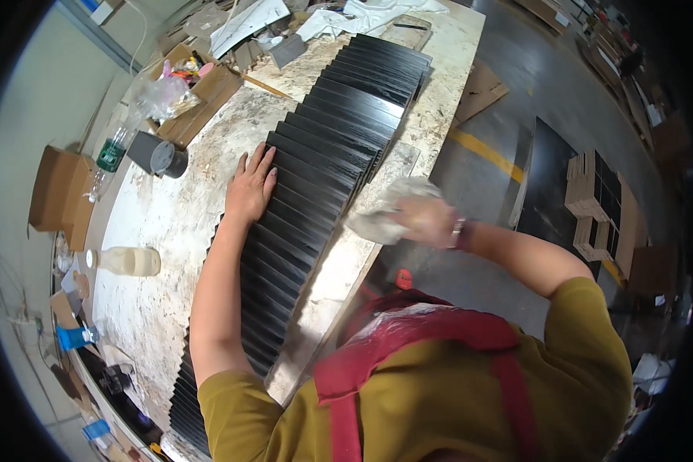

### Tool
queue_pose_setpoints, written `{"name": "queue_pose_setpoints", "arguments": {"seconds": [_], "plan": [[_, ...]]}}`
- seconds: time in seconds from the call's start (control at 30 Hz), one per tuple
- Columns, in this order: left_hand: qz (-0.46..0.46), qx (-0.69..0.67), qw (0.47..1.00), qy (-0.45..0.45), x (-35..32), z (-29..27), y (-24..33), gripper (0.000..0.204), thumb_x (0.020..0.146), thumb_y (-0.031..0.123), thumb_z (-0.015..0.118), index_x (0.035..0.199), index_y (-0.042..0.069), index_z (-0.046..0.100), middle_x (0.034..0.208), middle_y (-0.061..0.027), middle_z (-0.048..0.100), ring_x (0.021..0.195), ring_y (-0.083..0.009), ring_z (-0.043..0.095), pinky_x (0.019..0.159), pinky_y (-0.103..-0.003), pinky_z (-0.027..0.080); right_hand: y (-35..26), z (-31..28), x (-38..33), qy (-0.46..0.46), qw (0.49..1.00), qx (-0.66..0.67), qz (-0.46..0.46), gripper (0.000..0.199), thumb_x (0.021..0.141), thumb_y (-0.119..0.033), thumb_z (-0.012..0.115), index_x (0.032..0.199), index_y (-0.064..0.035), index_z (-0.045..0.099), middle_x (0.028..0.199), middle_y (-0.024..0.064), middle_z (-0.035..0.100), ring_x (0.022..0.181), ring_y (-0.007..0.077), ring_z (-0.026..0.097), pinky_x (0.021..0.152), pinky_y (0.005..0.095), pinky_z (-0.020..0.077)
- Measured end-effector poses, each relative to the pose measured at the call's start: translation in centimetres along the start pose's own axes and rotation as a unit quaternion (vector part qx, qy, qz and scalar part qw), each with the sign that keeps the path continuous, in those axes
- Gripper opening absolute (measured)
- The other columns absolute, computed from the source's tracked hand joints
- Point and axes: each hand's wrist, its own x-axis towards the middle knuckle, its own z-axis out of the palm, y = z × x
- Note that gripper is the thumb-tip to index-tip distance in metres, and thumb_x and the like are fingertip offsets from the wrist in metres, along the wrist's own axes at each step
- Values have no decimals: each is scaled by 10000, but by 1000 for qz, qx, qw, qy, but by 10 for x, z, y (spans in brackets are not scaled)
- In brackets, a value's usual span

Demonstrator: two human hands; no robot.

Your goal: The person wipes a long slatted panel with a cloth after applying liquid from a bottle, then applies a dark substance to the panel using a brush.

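Observation:
Glossy black boards (316, 165) lie overlapped in a long row that runs diagonally across a stained white worktable (185, 204). My left hand (249, 187) rests on the left side of the row, its fingers stretched out over the boards. Off the row's right side, my right hand (425, 220) grips a crumpled whitish cloth (381, 219). Motion blurs both that hand and the cloth. The cloth is near the table's right edge, and I cannot tell whether it touches the boards. My left forearm hides part of the row.
On the left are a bottle of pale liquid (127, 261), a dark cup (169, 159), a clear plastic bottle (112, 154) and a cardboard box (200, 104) of odds and ends. Scraps and cloths crowd the far end. Stacked boards (595, 202) stand on the floor at right.

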Motion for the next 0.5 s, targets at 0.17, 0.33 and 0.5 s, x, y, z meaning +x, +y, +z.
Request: {"name": "queue_pose_setpoints", "arguments": {"seconds": [0.17, 0.33, 0.5], "plan": [[-1, -138, 982, 127, -5, -35, 78, 588, 884, 220, 642, 1408, 72, 421, 1420, -214, 433, 1270, -374, 454, 1060, -419, 374, 36, -72, -56, -165, 861, 312, 367, 359, 922, -305, 581, 1176, -56, 627, 1103, 170, 661, 954, 263, 652, 851, 347, 496], [-25, -664, 747, 39, -46, -52, 251, 756, 920, 179, 619, 1508, 3, 179, 1532, -202, 274, 1426, -248, 259, 1153, -323, 200, -33, -67, -24, -4, 678, 647, 348, 616, 948, -423, 565, 1390, -18, 421, 1247, 93, 579, 1073, 173, 569, 935, 321, 450], [-181, -468, 850, 158, -102, -101, 181, 625, 887, 92, 625, 1458, 98, 373, 1373, -143, 510, 1226, -202, 503, 1062, -349, 375, -74, -86, 3, -83, 824, 529, 184, 659, 901, -296, 654, 1442, -46, 371, 1412, 120, 465, 1280, 225, 448, 1073, 360, 355]]}}
